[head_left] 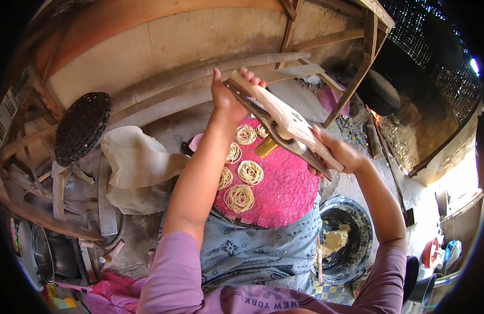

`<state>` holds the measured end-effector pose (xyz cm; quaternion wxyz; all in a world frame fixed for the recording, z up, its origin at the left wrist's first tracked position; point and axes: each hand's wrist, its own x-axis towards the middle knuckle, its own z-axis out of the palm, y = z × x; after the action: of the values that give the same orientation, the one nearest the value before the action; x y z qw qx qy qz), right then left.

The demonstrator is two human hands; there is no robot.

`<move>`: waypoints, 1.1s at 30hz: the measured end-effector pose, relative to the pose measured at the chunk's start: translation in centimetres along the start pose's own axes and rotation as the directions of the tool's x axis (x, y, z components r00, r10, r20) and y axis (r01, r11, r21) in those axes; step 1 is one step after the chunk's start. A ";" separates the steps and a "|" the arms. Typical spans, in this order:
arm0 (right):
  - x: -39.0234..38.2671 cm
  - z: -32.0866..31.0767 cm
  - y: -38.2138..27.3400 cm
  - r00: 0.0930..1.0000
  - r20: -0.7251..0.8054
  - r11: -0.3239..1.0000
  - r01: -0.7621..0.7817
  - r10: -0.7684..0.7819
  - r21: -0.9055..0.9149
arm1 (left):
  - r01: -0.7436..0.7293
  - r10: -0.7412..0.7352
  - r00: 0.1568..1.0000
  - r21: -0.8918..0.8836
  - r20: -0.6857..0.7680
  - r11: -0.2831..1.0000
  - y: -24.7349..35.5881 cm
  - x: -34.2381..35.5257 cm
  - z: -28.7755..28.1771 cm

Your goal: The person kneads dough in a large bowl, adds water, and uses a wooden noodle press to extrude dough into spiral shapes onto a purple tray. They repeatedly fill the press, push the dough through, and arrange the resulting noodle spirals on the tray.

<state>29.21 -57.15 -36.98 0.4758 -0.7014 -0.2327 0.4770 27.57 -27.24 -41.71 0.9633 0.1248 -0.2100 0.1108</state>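
Observation:
Up in front of me I hold a wooden hand press (292, 121) at a slant, made of two long bars with a short brass-coloured cylinder (265, 147) pointing down beneath it. My left hand (230, 99) is closed around the far-left ends of the bars, its thumb sticking up. Around the near-right ends my right hand (340, 152) is wrapped. Below the press lies a round bright pink mat (292, 196) at my lap. Several coiled rounds of pale dough strands (239, 198) rest on its left half; my left forearm partly covers some of them.
At my right stands a dark tub (360, 214) with a lump of dough (336, 239). A pale cloth sack (134, 167) and a black perforated round tray (83, 129) are to the left. A fire (377, 116) glows under a dark pan (379, 90) at far right.

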 end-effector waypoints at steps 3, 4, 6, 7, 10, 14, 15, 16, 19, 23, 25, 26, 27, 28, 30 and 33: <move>2.0 -0.6 -1.0 0.995 -0.064 0.983 -0.085 0.076 -0.162 | -0.063 0.046 0.989 -0.122 -0.140 0.991 -1.2 1.0 -3.2; 2.7 -0.7 -1.2 0.990 -0.107 0.964 -0.111 0.087 -0.243 | -0.088 0.053 0.975 -0.155 -0.216 0.984 -1.5 0.9 -4.3; 3.8 -0.3 -1.8 0.975 -0.194 0.901 -0.181 0.111 -0.395 | -0.124 0.078 0.961 -0.161 -0.267 0.979 -1.1 1.4 -5.5; 4.2 0.1 -1.9 0.968 -0.245 0.896 -0.151 0.050 -0.416 | -0.133 0.097 0.965 -0.136 -0.243 0.982 -0.6 1.6 -5.6; 3.9 1.4 -2.4 0.974 -0.221 0.904 -0.058 -0.041 -0.425 | -0.146 0.129 0.962 -0.052 -0.240 0.988 1.1 1.9 -4.7; 1.8 1.4 -3.5 0.980 -0.197 0.929 -0.093 0.022 -0.358 | -0.139 0.101 0.945 -0.102 -0.311 0.985 0.6 1.1 -2.8; 1.6 1.2 -3.9 0.969 -0.238 0.917 -0.155 0.068 -0.369 | -0.138 0.088 0.947 -0.143 -0.308 0.980 0.1 1.0 -2.5; 1.4 0.9 -4.2 0.962 -0.270 0.896 -0.163 0.051 -0.413 | -0.139 0.064 0.928 -0.181 -0.368 0.974 -0.2 0.9 -2.2; 2.0 0.7 -4.4 0.919 -0.393 0.828 -0.221 0.000 -0.515 | -0.159 0.117 0.955 -0.136 -0.274 0.978 -0.1 1.7 -1.6; 2.9 1.8 -2.9 0.934 -0.352 0.904 -0.094 -0.066 -0.417 | -0.143 0.123 0.934 -0.034 -0.335 0.989 1.3 1.8 -1.0; 2.2 1.8 -2.3 0.945 -0.328 0.914 -0.124 -0.010 -0.387 | -0.151 0.141 0.905 0.008 -0.401 0.988 1.1 1.1 -0.8; 1.8 1.6 -2.1 0.951 -0.309 0.919 -0.132 0.011 -0.371 | -0.141 0.117 0.898 -0.024 -0.424 0.990 0.6 0.7 -0.9; 1.3 1.4 -1.9 0.942 -0.334 0.910 -0.150 0.013 -0.386 | -0.134 0.095 0.897 -0.061 -0.431 0.989 -0.1 0.3 -1.0; 1.0 1.1 -1.8 0.939 -0.344 0.901 -0.161 0.014 -0.402 | -0.132 0.076 0.901 -0.103 -0.428 0.986 -0.9 0.1 -1.1; 0.6 0.3 -1.4 0.936 -0.351 0.885 -0.176 0.015 -0.430 | -0.134 0.054 0.903 -0.159 -0.427 0.978 -2.3 0.3 -1.5; 1.0 -0.3 -0.1 0.918 -0.394 0.889 -0.139 -0.050 -0.436 | -0.103 0.083 0.922 -0.033 -0.379 0.994 -3.4 1.1 -2.3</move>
<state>29.91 -56.42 -37.29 0.3238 -0.8798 -0.2207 0.2691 30.33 -29.57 -43.90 0.9823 0.0658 -0.0296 0.1727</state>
